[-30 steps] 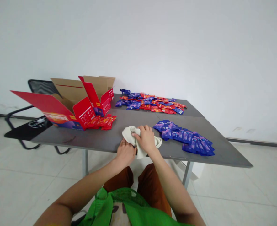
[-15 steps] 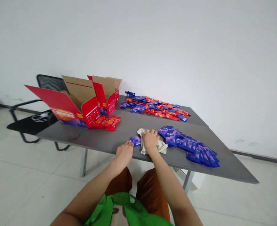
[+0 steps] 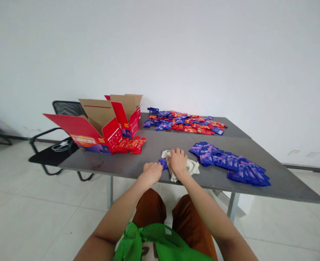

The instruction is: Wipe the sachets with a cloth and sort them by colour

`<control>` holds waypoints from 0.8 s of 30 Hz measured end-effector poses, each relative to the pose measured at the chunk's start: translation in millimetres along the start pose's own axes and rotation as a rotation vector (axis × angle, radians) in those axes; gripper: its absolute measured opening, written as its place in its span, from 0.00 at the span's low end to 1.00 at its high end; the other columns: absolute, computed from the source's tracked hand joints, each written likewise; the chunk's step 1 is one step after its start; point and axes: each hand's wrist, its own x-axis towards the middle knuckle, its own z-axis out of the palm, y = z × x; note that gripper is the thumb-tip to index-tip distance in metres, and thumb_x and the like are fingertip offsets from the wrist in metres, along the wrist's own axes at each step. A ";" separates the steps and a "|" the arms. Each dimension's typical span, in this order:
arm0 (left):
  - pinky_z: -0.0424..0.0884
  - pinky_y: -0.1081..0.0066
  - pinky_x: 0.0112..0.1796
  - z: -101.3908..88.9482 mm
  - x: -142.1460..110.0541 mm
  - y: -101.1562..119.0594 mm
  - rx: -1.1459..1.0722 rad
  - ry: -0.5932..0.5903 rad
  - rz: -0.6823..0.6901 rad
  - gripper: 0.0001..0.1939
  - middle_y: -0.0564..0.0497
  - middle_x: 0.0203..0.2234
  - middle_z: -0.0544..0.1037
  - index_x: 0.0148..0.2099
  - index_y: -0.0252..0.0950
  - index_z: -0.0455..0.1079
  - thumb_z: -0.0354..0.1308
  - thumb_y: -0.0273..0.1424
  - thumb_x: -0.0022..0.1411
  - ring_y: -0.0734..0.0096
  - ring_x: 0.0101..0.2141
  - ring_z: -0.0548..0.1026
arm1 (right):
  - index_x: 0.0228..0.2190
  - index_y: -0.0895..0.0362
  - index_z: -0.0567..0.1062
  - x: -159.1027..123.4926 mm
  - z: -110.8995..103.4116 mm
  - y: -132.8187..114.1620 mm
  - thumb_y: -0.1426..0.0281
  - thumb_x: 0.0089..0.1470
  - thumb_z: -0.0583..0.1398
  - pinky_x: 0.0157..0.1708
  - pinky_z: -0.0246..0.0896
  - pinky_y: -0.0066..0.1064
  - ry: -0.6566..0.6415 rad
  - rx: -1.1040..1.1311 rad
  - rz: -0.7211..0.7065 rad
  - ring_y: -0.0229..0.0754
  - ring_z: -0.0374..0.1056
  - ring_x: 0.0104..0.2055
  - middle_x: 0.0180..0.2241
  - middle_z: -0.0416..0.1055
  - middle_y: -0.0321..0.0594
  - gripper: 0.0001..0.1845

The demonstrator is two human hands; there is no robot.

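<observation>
At the table's front edge, my left hand (image 3: 152,172) has its fingers closed on the edge of a small purple packet (image 3: 163,164) lying on the tabletop. Just right of it, my right hand (image 3: 178,161) presses down on a crumpled off-white cloth (image 3: 192,166), its fingers curled over the fabric. The cloth covers the packet's right side. Further right lies an overlapping row of purple packets (image 3: 225,160), apart from my hand.
Two open red cartons (image 3: 89,139) stand on the left of the grey table (image 3: 176,139), with red packets (image 3: 132,145) beside the nearer one. At the back is a mixed heap of red and purple packets (image 3: 187,122). A black chair (image 3: 49,154) stands behind the cartons.
The cloth was bunched between both hands, then a purple packet came into view under my left fingers. The cloth now lies flatter, overlapping that packet. The camera view has swung left.
</observation>
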 end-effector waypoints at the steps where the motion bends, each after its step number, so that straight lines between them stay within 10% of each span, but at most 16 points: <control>1: 0.67 0.62 0.39 1.8 0.7 -0.2 0.014 -0.002 0.010 0.17 0.36 0.38 0.77 0.45 0.34 0.73 0.44 0.29 0.65 0.54 0.41 0.76 | 0.43 0.56 0.70 2.2 0.4 9.2 0.62 0.58 0.55 0.43 0.54 0.41 0.015 -0.001 0.086 0.51 0.57 0.49 0.45 0.65 0.50 0.14; 5: 0.67 0.61 0.40 -4.3 -5.3 3.1 0.079 -0.019 0.067 0.17 0.36 0.40 0.77 0.49 0.34 0.71 0.44 0.26 0.64 0.53 0.42 0.75 | 0.42 0.56 0.71 1.6 -5.1 24.6 0.62 0.58 0.55 0.41 0.55 0.39 -0.004 0.013 0.169 0.51 0.59 0.48 0.44 0.65 0.49 0.14; 11: 0.68 0.61 0.41 -15.7 -16.3 3.3 0.160 -0.035 0.161 0.18 0.36 0.38 0.78 0.44 0.33 0.74 0.46 0.20 0.57 0.53 0.42 0.75 | 0.40 0.52 0.72 -27.2 -10.6 -13.0 0.64 0.59 0.54 0.43 0.53 0.35 -0.045 0.092 -0.321 0.46 0.57 0.48 0.45 0.65 0.43 0.10; 17: 0.66 0.60 0.48 -10.5 -17.7 -1.4 0.149 -0.009 0.217 0.28 0.37 0.51 0.72 0.57 0.33 0.66 0.49 0.20 0.53 0.55 0.53 0.68 | 0.41 0.50 0.73 -19.7 -11.7 8.5 0.61 0.58 0.55 0.41 0.53 0.37 -0.013 0.036 -0.005 0.48 0.58 0.46 0.43 0.66 0.44 0.12; 24: 0.66 0.66 0.48 5.1 0.0 -23.6 -0.177 0.350 -0.002 0.13 0.44 0.35 0.77 0.35 0.37 0.75 0.48 0.25 0.55 0.62 0.49 0.68 | 0.38 0.55 0.77 -6.0 -39.0 51.0 0.67 0.60 0.52 0.40 0.55 0.36 -0.016 -0.024 0.077 0.49 0.58 0.46 0.42 0.66 0.48 0.14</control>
